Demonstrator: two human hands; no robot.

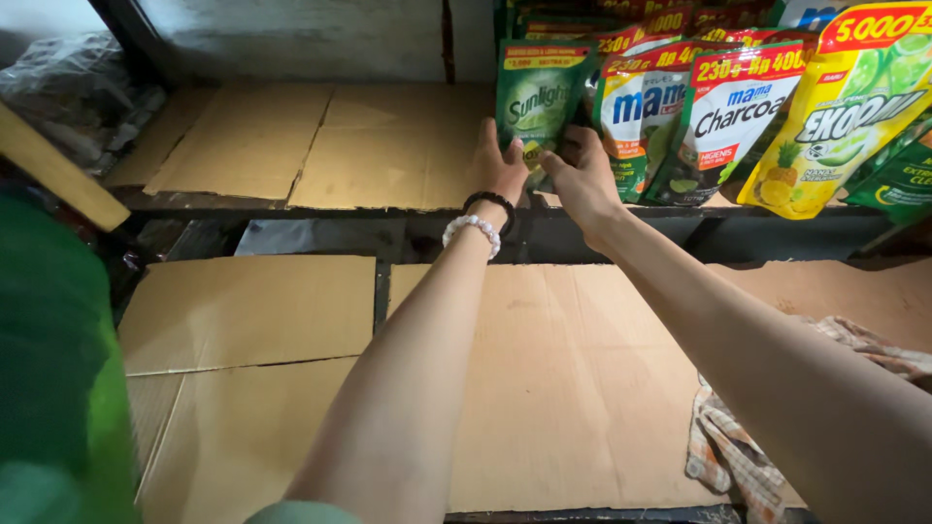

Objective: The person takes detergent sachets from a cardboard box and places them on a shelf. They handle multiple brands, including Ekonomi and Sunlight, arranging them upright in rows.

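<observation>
A dark green refill pouch (537, 95) stands upright at the left end of a row of pouches on the upper shelf. My left hand (497, 165) grips its lower left edge; two bead bracelets, one black and one white, sit on that wrist. My right hand (581, 175) holds the pouch's lower right corner, fingers curled against it. Both arms reach forward over the lower shelf. To the right stand a white and green pouch (636, 107), a white pouch with black lettering (733, 116) and a yellow pouch (845, 116).
Flat cardboard sheets (320, 146) line the upper shelf, and more cardboard (252, 311) covers the lower shelf. A checked cloth (728, 446) lies at the lower right. A crumpled plastic bag (78, 92) sits at the upper left, a wooden bar (58, 175) beside it.
</observation>
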